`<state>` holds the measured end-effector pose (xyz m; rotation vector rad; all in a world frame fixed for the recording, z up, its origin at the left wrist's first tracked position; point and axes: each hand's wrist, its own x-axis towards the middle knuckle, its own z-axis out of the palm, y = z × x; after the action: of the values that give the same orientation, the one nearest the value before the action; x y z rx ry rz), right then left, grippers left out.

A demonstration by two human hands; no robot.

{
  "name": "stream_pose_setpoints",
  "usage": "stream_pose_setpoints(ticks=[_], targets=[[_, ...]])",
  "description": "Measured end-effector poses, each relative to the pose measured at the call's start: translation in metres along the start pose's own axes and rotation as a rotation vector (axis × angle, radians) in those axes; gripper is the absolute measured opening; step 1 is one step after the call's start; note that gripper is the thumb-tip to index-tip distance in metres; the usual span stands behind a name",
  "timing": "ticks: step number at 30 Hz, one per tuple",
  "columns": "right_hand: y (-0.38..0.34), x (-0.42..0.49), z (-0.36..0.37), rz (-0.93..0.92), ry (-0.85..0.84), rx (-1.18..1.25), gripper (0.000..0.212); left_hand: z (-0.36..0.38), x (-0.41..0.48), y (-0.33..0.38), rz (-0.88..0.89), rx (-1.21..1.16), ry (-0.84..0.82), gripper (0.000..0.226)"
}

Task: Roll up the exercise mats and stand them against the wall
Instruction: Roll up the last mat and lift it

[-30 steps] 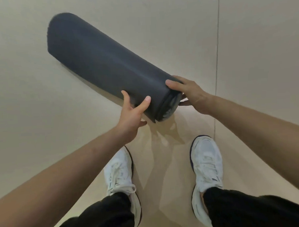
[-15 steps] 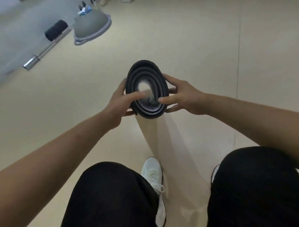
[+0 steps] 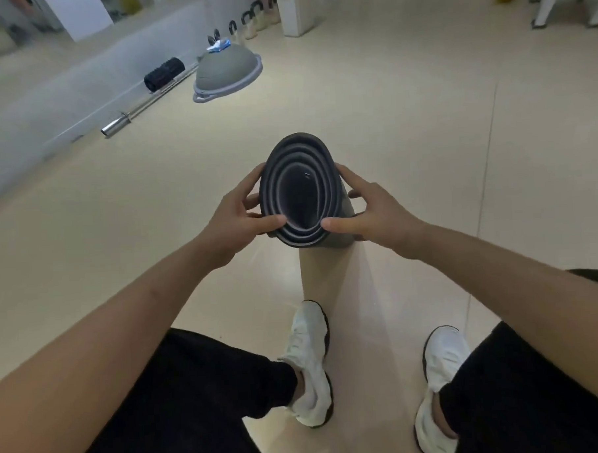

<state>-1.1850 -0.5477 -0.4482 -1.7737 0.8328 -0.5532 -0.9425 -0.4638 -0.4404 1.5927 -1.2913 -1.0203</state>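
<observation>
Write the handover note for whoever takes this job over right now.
Left hand grips the rolled mat near its top end; right hand grips the opposite side.
Mat: fully rolled, held end-up in front of the person, out on the open floor; its lower end is hidden.
Done: this mat is rolled.
To do: carry it to the wall on the left, where the barbell lies, and stand it there. No other mats in view.

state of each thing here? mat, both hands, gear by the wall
mat: rolled up, held on end, coils loose
left hand: grips the mat's left side, thumb on rim
right hand: grips its right side, thumb on rim
balance dome: on floor, dome up
foam roller: lying on its side
barbell: lying flat, near sleeve bare
</observation>
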Motion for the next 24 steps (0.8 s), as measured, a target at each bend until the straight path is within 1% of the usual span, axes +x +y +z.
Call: stream_pose_setpoints(ticks=[3,7,12,17,20,24], targets=[[0.007,-0.010,0.010,-0.004,0.048,0.156,0.084,0.010,-0.011,-0.014,-0.002,-0.101,0.068,0.083],[0.009,-0.010,0.013,0.010,0.078,0.244,0.081,0.011,-0.009,-0.019,-0.007,-0.142,-0.003,0.078],[0.008,0.014,-0.006,0.011,0.209,0.239,0.076,0.020,0.026,-0.002,0.004,-0.189,-0.011,0.082],[0.025,0.036,-0.042,-0.002,0.291,0.219,0.081,0.031,0.076,0.008,0.017,-0.213,-0.080,0.082],[0.031,0.045,-0.054,-0.015,0.335,0.274,0.085,0.037,0.099,0.011,0.027,-0.238,-0.042,0.085],[0.023,0.064,-0.075,0.084,0.300,0.327,0.082,0.049,0.124,0.021,-0.077,-0.325,0.027,0.085]])
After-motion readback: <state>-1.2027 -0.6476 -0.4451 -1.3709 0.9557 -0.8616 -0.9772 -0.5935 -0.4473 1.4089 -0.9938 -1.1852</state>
